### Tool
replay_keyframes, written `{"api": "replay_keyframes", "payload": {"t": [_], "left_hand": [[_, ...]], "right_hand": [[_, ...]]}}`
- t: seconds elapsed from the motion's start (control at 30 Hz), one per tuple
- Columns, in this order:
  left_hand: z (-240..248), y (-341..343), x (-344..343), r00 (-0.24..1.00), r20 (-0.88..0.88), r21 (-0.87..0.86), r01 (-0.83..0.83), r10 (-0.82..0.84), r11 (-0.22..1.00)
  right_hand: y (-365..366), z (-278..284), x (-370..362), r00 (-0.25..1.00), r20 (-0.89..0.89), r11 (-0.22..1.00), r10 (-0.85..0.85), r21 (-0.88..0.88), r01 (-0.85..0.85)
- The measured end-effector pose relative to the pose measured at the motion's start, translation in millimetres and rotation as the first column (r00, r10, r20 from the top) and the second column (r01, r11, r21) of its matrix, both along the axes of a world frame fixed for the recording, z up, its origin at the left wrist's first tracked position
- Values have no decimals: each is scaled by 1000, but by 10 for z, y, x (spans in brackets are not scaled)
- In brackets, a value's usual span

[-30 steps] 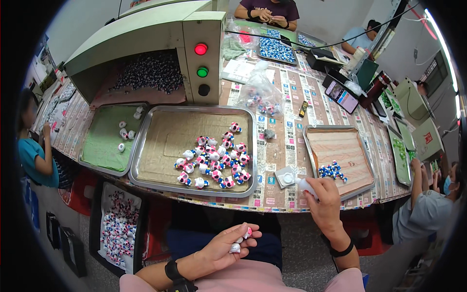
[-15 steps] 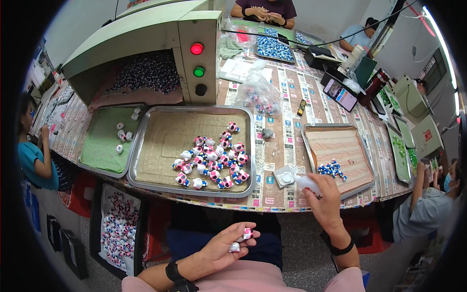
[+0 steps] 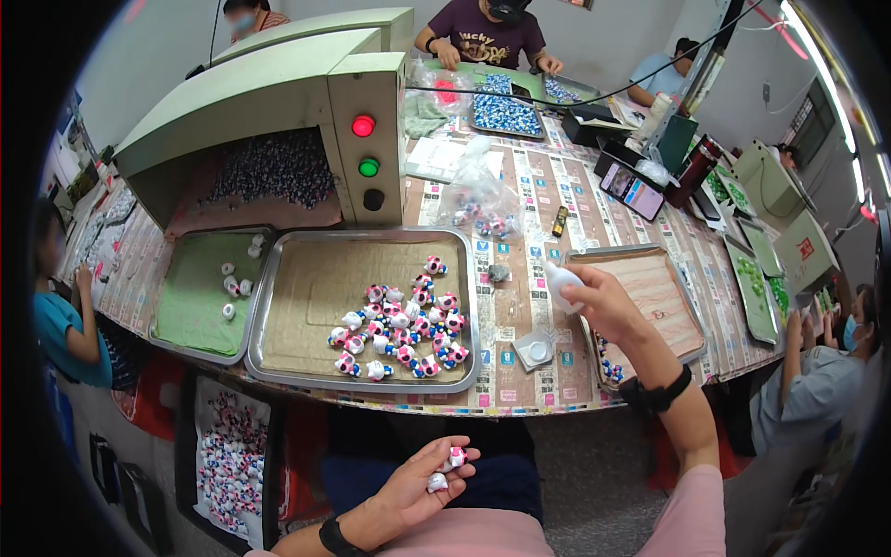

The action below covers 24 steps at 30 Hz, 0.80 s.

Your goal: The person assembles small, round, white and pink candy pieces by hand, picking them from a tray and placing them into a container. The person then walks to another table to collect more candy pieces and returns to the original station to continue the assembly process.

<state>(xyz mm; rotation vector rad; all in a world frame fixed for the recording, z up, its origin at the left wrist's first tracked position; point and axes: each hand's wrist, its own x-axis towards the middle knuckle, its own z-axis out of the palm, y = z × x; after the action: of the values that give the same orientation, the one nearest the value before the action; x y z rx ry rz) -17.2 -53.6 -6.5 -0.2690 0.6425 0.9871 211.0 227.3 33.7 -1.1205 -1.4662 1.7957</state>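
Note:
In front of my lap, my left hand (image 3: 408,485) is curled, palm up, around small toy figure parts. One is a pink-and-white toy head (image 3: 457,456) at the fingertips; a white toy part (image 3: 437,482) lies lower in the fingers. My right hand (image 3: 605,304) is raised over the left side of the right-hand tray (image 3: 687,343), wrapped around a white squeeze bottle (image 3: 561,286) with its narrow tip pointing up. Below the bottle, a small square pad with a round white cap-like piece (image 3: 534,350) sits on the table. Small blue-and-white parts (image 3: 611,368) lie in that tray, partly behind my forearm.
A large metal tray (image 3: 297,320) holds several pink, white and blue toy figures (image 3: 401,320). To its left is a green-lined tray (image 3: 190,306) with white pieces. Behind stands a machine (image 3: 376,139) with coloured lights. A black bin (image 3: 190,464) stands low left. Co-workers sit around the table.
My right hand has lifted the bottle up and away from the square pad, turning its tip upward. My left hand still holds the toy parts. The view has shifted slightly upward.

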Motion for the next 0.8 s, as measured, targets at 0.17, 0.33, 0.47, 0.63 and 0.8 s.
{"api": "replay_keyframes", "payload": {"t": [0.17,0.33,0.47,0.63,0.8], "left_hand": [[-57,-60,-45,999,22,-10,-36,36,999],[-143,-117,-89,997,57,-2,-61,61,998],[-156,-128,-97,996,65,18,-56,55,998],[-165,-112,-106,997,69,23,-44,42,999],[-135,-71,-97,999,17,-9,-34,34,999]], "right_hand": [[440,-92,-242,998,67,1000,-16,28,14],[541,-157,-507,996,90,990,-13,141,0],[646,-355,-568,980,197,971,-33,239,-15],[654,-451,-528,932,349,926,-95,374,-45],[352,-205,-297,894,385,758,-227,646,-86]]}}
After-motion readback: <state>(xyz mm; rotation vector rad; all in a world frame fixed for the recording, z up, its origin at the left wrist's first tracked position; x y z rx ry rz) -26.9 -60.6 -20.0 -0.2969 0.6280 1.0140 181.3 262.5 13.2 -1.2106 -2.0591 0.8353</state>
